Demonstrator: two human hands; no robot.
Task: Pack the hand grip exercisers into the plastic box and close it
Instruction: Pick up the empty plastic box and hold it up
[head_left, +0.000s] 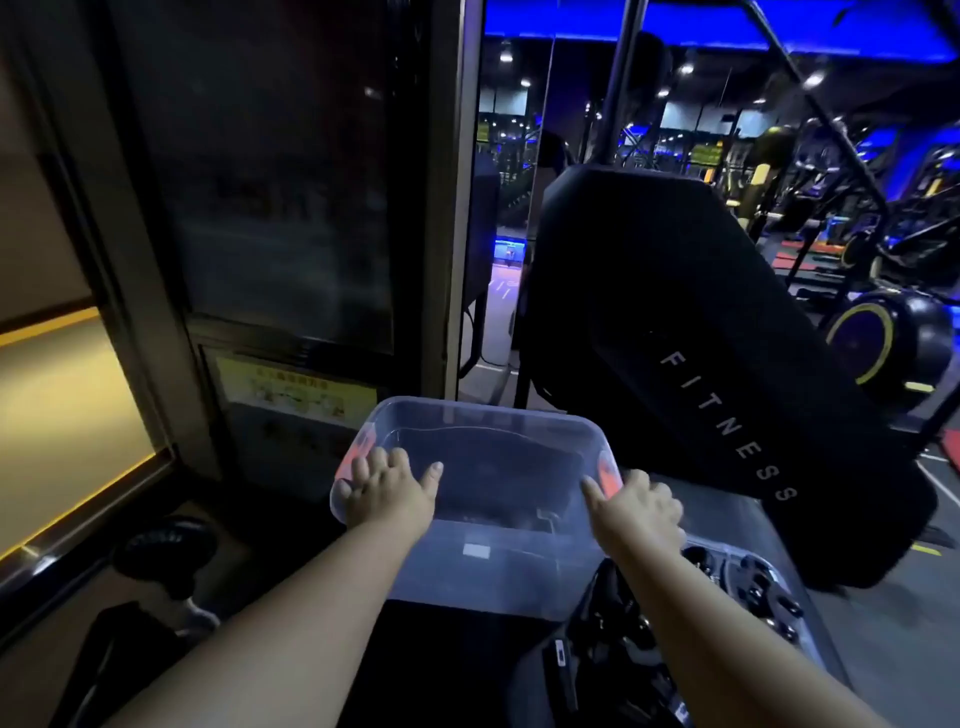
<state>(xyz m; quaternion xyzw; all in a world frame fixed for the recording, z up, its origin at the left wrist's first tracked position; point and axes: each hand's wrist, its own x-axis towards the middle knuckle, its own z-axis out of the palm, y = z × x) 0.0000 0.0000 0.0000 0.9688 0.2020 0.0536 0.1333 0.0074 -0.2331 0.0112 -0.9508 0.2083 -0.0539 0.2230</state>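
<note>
Plastic box (467, 411): clear, at centre between both hands.
Left hand (387, 486): arm outstretched, fingers curled over 9 o'clock rim, thumb inside.
Right hand (641, 512): arm outstretched, fingers wrapped round 3 o'clock wall.

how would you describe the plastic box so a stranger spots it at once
Find the big black panel lettered FITNESS. Just left of its lower end, the left hand and right hand grip the plastic box by its sides. Only it is see-through with orange end clips.
</note>
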